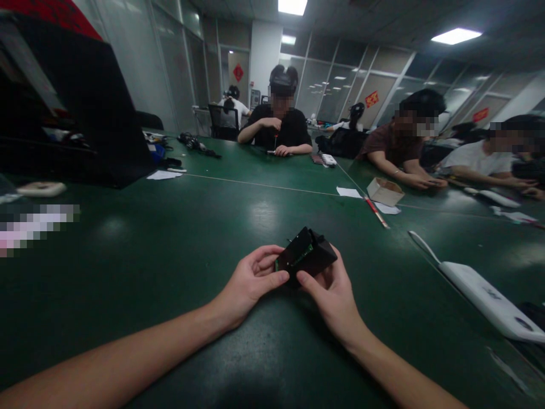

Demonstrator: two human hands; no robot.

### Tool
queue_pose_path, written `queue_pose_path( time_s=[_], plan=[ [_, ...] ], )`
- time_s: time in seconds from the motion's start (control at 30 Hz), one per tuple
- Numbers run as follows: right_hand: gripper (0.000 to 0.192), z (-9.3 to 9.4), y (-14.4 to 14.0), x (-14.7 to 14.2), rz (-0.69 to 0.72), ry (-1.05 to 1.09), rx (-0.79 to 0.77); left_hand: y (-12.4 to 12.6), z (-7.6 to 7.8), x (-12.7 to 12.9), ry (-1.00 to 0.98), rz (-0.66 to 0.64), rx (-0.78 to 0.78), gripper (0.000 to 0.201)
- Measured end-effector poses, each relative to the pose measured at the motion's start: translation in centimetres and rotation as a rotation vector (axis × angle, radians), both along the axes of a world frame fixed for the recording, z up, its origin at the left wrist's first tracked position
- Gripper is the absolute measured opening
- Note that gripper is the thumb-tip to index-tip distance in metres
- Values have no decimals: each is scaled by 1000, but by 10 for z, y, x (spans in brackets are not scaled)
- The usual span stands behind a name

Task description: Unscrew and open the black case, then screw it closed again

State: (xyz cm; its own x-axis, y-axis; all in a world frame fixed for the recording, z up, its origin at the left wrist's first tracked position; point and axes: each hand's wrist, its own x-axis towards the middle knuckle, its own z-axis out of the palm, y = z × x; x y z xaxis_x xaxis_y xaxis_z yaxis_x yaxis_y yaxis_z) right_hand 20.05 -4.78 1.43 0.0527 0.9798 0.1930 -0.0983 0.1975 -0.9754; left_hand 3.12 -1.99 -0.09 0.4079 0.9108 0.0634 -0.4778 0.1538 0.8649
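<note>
Between both hands is a small black casing (pixel 321 258), tilted above the green table (pixel 179 227). Strips of green circuit board show along its open edges, and its two black parts stand apart at the top. My left hand (pixel 255 275) grips the left side, thumb on the near lower edge and fingers behind. My right hand (pixel 334 292) is wrapped round the right side, its thumb beside the left one. Some fingertips of both hands are hidden behind the casing. What is inside it is too dark to make out.
A white power strip (pixel 489 298) lies on the right, its cable running back. Beyond are a small box (pixel 385 191), a red stick (pixel 376 212) and paper slips (pixel 349 192). A large dark box or panel (pixel 85 108) stands at left. Several people sit around the table.
</note>
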Motion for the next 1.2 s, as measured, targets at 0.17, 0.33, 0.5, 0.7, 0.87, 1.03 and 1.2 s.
queue_pose_path(
  time_s=[0.17,0.33,0.5,0.7,0.87,1.03,1.2],
  plan=[
    [70,3,1,5,17,-39,22,2,0,-4,108,-41,75,49],
    [67,7,0,8,17,-53,-16,2,1,-5,80,-32,115,45],
    [68,6,2,8,49,-65,-19,0,1,-6,271,39,127,53],
    [51,4,1,8,184,-89,-3,2,0,-8,198,-39,182,58],
    [52,4,-5,5,335,-82,-55,-3,4,-7,166,-199,286,61],
    [53,7,-8,1,220,-166,-88,-9,4,-3,259,-164,316,73],
    [47,11,-3,2,164,-178,-80,-5,3,-5,474,20,305,76]
  ],
)
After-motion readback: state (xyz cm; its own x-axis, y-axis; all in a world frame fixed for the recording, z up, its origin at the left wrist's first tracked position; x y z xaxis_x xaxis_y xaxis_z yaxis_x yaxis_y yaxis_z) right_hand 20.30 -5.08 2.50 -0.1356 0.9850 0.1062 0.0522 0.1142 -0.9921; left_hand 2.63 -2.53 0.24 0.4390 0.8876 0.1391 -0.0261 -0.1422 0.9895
